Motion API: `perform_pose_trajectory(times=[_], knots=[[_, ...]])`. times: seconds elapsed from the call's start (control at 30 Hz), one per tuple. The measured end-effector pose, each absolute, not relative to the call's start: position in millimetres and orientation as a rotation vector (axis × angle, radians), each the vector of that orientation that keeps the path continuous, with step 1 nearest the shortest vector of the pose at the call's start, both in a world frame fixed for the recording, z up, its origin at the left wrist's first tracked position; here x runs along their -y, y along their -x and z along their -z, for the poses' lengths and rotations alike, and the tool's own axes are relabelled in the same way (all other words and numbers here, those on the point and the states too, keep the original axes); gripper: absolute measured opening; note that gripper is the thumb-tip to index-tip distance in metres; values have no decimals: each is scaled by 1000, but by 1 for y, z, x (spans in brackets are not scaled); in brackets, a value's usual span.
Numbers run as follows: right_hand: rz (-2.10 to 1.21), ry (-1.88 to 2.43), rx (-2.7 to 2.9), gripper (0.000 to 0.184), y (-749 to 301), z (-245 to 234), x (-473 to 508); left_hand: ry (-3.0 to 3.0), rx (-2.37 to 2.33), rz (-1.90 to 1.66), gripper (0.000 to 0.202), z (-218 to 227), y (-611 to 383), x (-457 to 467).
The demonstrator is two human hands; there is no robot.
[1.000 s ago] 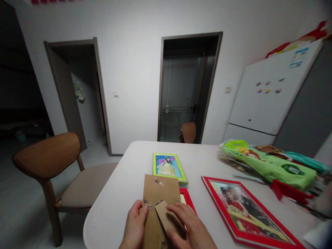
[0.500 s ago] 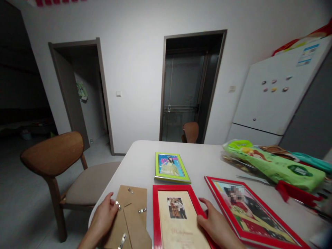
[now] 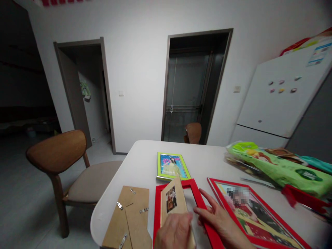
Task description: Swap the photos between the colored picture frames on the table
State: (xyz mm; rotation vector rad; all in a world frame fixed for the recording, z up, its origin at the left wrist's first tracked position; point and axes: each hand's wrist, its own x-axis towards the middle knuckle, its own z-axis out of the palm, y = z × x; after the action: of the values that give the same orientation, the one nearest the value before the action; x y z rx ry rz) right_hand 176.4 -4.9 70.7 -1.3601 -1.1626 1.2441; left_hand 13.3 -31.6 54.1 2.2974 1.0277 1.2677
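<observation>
My left hand point(image 3: 176, 231) is closed on a cream paper insert point(image 3: 171, 200) with a small couple's photo printed on it. The insert tilts up out of a red picture frame point(image 3: 157, 211), and the table shows through the frame's opening on the right. My right hand point(image 3: 219, 221) grips the right rail of that frame, its fingers across the rail. To the left lies a brown backing board point(image 3: 137, 221) with several metal clips and a slit stand. Part of the frame and the insert's lower end are hidden behind my left hand and the view's bottom edge.
A green picture frame point(image 3: 158, 169) lies farther back on the white table point(image 3: 207, 155). Another red frame point(image 3: 249, 228) with a photo lies at right. Beyond it are a green package point(image 3: 282, 169) and a red object point(image 3: 306, 199). A wooden chair point(image 3: 58, 150) stands at left.
My left hand has left the backing board, moved right and taken hold of the insert, which has lifted from flat to tilted. My right hand stays at the frame's right rail.
</observation>
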Motion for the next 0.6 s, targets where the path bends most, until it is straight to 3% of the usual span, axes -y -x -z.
perform_pose_trajectory(times=[0.13, 0.27, 0.4, 0.6], knots=[[-932, 1625, 1390, 67, -200, -42, -10, -1809, -1438, -1424, 48, -56, 40, 29], [-603, 1843, 1595, 58, -213, -21, -16, -1502, -1556, -1395, 46, -23, 80, 24], [-434, 1969, 1719, 54, -216, -17, -16, -1624, -1704, -1237, 46, 0, 95, 26], [-297, 2005, 1820, 50, -217, -17, -13, -2096, -1731, -976, 39, -7, 107, 30]])
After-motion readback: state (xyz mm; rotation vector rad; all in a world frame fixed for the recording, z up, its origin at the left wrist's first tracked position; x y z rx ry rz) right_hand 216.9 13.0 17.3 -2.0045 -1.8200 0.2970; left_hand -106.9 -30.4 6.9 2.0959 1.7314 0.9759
